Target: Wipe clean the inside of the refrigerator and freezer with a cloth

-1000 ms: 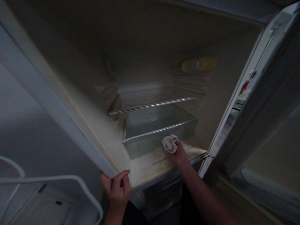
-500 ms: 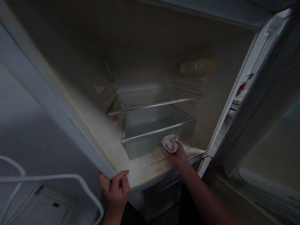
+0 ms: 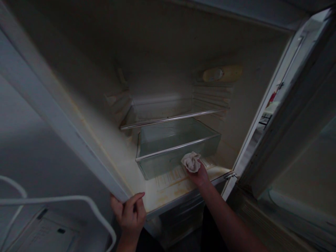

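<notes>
My right hand (image 3: pixel 198 175) is closed around a crumpled white cloth (image 3: pixel 191 161), just in front of the clear drawer (image 3: pixel 175 159) low inside the fridge. The cloth bunches up above my fingers, and most of the fingertips are hidden. Below it, yellowish stains mark the fridge floor (image 3: pixel 168 194). At the lower left, my left hand (image 3: pixel 131 213) grips the front edge of the fridge's side wall (image 3: pixel 115 185), its index finger reaching over onto the inner side.
Above the drawer sits a glass shelf (image 3: pixel 173 120). A yellowish lamp cover (image 3: pixel 222 73) is on the right inner wall. The fridge door (image 3: pixel 286 115) stands open at right. A white cable (image 3: pixel 65 198) loops at the lower left, over a white appliance (image 3: pixel 49 231).
The cloth has turned slightly in my right hand, which stays near the same spot. My left hand keeps its hold on the fridge edge. The view has shifted a little.
</notes>
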`<state>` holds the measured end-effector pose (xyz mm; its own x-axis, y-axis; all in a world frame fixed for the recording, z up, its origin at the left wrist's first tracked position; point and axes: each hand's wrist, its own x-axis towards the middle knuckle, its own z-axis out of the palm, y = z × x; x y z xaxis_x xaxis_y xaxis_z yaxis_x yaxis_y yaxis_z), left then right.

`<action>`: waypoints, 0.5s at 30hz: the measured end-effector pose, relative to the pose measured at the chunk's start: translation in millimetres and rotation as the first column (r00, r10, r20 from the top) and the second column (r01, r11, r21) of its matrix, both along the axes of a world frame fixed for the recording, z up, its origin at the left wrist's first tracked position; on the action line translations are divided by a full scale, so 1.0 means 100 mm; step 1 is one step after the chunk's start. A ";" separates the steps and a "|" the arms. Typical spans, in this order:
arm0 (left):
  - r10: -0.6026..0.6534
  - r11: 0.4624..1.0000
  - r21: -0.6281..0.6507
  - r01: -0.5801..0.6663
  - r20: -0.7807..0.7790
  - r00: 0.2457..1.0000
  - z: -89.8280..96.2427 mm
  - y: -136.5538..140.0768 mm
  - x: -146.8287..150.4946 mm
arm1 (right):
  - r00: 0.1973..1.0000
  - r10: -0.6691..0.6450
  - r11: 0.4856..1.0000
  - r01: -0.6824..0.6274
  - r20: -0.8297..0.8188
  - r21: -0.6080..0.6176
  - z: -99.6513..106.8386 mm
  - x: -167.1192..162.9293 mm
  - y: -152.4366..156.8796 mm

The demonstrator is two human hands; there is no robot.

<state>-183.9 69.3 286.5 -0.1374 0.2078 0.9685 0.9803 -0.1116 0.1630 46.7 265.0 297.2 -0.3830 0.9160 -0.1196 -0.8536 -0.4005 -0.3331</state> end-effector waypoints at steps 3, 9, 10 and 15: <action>0.000 1.000 -0.012 0.000 -0.005 1.000 0.00 -0.01 -0.01 | 1.000 -0.018 0.997 0.016 -0.021 -0.078 0.04 -0.03 -0.02; -0.028 0.999 0.029 0.030 -0.067 0.997 0.04 0.01 0.00 | 0.998 -0.067 0.982 0.068 0.007 -0.175 0.05 -0.07 -0.04; -0.033 0.999 0.028 0.035 -0.063 0.997 0.04 0.01 0.00 | 0.998 -0.066 0.983 0.064 -0.001 -0.171 0.04 -0.07 -0.04; -0.024 1.000 -0.003 0.024 0.029 0.999 -0.03 0.00 -0.01 | 0.999 -0.014 0.997 0.011 -0.033 -0.072 0.01 -0.06 -0.04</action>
<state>-184.8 69.7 283.6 -0.1600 0.2150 0.9634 0.9723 -0.1341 0.1914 40.7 260.8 298.7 -0.3766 0.9103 -0.1720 -0.8690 -0.4115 -0.2749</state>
